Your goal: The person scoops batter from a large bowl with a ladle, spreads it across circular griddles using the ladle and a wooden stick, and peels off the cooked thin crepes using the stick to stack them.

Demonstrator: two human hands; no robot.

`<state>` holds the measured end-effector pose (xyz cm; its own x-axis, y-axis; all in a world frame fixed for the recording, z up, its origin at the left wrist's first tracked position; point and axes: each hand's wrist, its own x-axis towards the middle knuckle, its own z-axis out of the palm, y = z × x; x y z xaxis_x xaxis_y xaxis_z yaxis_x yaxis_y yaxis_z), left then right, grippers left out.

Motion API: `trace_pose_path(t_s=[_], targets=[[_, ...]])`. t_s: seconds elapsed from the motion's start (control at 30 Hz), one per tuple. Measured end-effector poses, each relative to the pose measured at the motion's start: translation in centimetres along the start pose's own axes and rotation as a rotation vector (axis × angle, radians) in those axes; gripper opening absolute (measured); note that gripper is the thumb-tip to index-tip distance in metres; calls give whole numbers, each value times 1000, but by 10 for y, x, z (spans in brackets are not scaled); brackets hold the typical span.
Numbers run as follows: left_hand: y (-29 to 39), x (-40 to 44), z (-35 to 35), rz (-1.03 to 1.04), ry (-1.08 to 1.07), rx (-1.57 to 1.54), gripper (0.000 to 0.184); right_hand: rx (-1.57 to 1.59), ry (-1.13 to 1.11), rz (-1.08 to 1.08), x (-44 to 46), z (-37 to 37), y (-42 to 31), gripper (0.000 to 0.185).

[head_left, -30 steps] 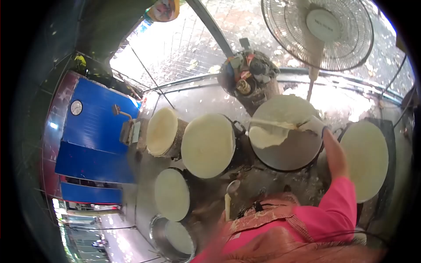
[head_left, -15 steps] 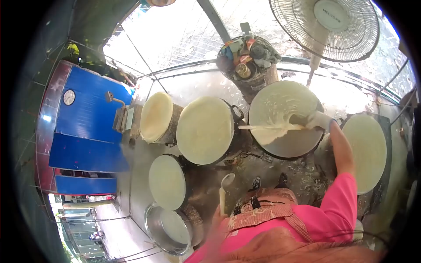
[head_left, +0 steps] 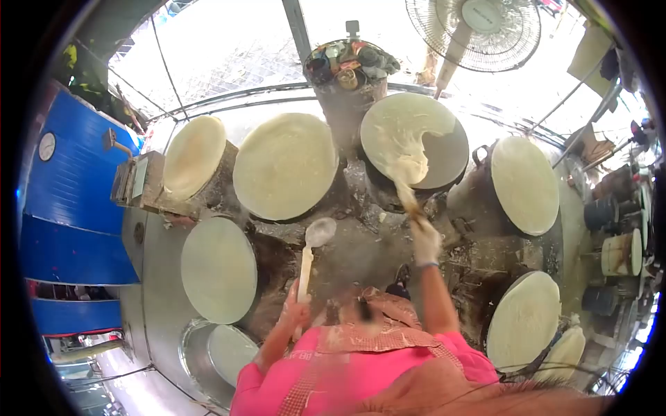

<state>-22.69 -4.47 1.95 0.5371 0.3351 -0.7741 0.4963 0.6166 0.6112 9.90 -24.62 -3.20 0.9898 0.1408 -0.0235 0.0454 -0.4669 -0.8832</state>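
Closest is the red-and-white checked apron [head_left: 388, 341] over a pink shirt. The left hand [head_left: 296, 313] grips the pale handle of a grey, round-bowled ladle [head_left: 320, 233], bowl uppermost. Further out, the right hand [head_left: 424, 243], in a whitish glove, is closed around a long brown batter-smeared stick [head_left: 406, 195]. The stick's far end meets creamy pale batter [head_left: 395, 135] partly covering a round grey griddle [head_left: 447, 161]. Behind stands a pale-bladed round fan [head_left: 482, 15].

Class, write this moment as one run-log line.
left hand: gripping ladle | right hand: gripping paddle, tip at batter | griddle: part batter-covered, part bare
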Motion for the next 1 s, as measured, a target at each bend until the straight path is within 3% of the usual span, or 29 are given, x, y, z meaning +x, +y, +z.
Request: trace_pose_path(t_s=[0.03, 0.1, 0.23, 0.33, 0.37, 0.43, 0.53, 0.63, 0.7, 0.73, 0.8, 0.83, 0.9, 0.93, 1.0], targets=[[6, -10, -4, 23, -52, -39, 65, -304, 63, -147, 2, 33, 5, 25], [8, -32, -18, -19, -169, -183, 55, -477, 37, -213, -4, 43, 11, 23], [16, -72, -27, -36, -357, -449, 32, -773, 21, -29, -19, -32, 35, 28], [-22, -56, -56, -137, -1036, -784, 17, -525, 155, 47, -20, -29, 12, 30], [-22, -62, -48, -128, -1040, -841, 22, -443, 193, 70, -21, -16, -3, 29], [-16, -71, -31, -31, -735, -921, 22, -296, 39, -12, -6, 25, -9, 34], [-20, -67, -19, 44, -889, -904, 29, -438, -88, -79, 6, 6, 9, 36], [-15, -68, -11, 122, -897, -868, 39, -620, -37, -43, 37, -64, 36, 30], [-5, -64, 4, 140, -797, -830, 30, -391, 149, -57, 59, -72, 27, 31], [-7, -64, 12, 134, -738, -822, 28, -402, 118, -72, 65, -62, 27, 30], [-7, -48, 26, -36, -824, -861, 27, -410, 60, -115, 75, -21, 11, 29], [-2, -43, 31, -85, -797, -848, 23, -474, -39, -232, 61, -21, 8, 33], [17, -39, 51, -184, -742, -826, 16, -452, -131, -209, 44, -37, 34, 34], [26, -49, 63, -202, -552, -802, 28, -486, -105, -160, 55, -57, 51, 35], [45, -58, 91, -208, -390, -682, 16, -481, -40, -76, 93, -87, 65, 35]])
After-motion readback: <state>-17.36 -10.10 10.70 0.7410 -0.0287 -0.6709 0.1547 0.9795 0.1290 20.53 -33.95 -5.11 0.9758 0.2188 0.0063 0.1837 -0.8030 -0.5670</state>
